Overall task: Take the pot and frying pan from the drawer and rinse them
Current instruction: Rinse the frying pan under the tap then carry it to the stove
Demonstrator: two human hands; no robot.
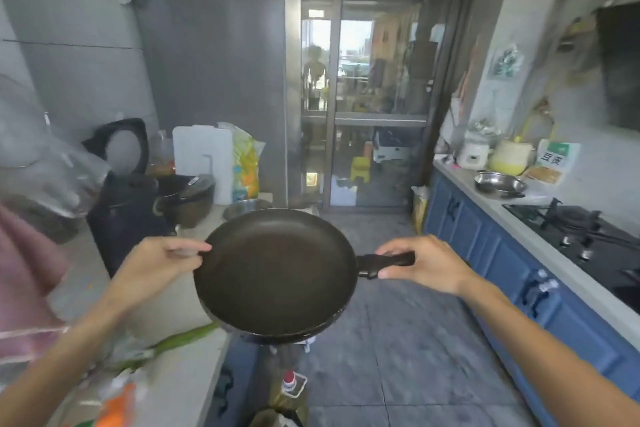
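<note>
while held in mid-air over the grey floor, one black frying pan (275, 270) sits level between two hands.
its underside is hidden; blurred clutter sits lower left. the right hand (426, 263) clasps the handle (384, 262), fingers curled around it; the left hand (162, 263) pinches the opposite rim, thumb on top. a steel bowl (498, 184) and gas hob (581, 232) sit on the right counter (540, 236).

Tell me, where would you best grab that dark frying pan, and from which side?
Probably the black handle, approached from the right: it sticks out level from the frying pan, long and narrow enough to wrap. The right hand already closes on it, while the left hand pinches the opposite rim to steady the wide, shallow body.
</note>
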